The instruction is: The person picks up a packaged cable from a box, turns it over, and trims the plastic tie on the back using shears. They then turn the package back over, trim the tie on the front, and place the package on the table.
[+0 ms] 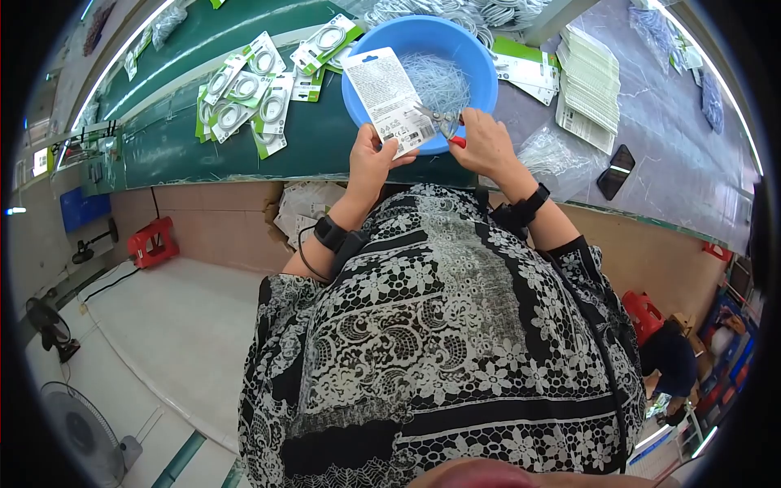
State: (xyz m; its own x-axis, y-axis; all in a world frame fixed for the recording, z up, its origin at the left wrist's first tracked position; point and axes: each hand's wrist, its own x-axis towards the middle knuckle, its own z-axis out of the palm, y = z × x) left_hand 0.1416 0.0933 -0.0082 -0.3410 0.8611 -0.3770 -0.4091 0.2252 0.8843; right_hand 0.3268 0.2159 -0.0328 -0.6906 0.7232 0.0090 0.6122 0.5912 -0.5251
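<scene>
Over the front of a blue basin (482, 61), my left hand (373, 163) holds a printed white card (382, 93) by its lower edge. The card's text side faces up, with a barcode near its lower right corner. My right hand (488, 145) is closed on red-handled pliers (460, 141), whose metal jaws touch or overlap the card's right edge beside the barcode. What the jaws hold is too small to tell. Thin clear strips (439, 81) lie heaped inside the basin.
Carded white cables (232, 110) lie in a pile at left on the green table (154, 146). At right are stacked cards (587, 81), clear plastic bags (553, 154) and a black phone (616, 172). Coiled cables (455, 12) lie behind the basin. A person crouches at lower right.
</scene>
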